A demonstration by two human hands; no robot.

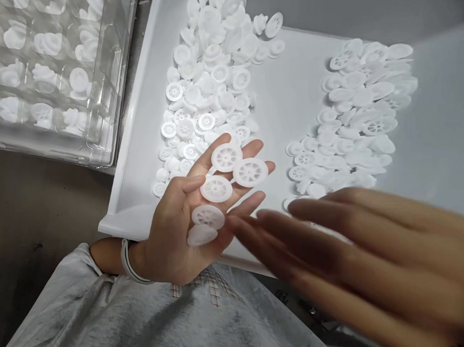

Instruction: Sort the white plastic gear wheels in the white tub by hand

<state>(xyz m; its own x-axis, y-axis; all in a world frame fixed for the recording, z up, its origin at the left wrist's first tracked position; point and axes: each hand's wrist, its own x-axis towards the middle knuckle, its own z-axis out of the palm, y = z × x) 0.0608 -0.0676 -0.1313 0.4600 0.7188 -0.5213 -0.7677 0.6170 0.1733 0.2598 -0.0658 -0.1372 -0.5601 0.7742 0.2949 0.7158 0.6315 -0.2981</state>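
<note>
Palm up, my left hand (180, 224) carries several small white plastic spoked wheels (251, 172) spread over its palm and fingers. The thumb rests by one of them, and the fingers are apart beneath the rest. My right hand (362, 249) is close to the camera on the right, partly blurred, with its fingers stretched out toward the left palm. I see nothing in it, though its underside is hidden. Below and around both hands lies a white tray (279, 108). A large heap of white round parts (211, 86) is behind my left hand.
Another heap of white spoked wheels (354, 119) lies in the tray's right half. At the upper left stands a clear plastic tray (97, 150) with compartments, many holding white parts. The white tray has a raised left rim.
</note>
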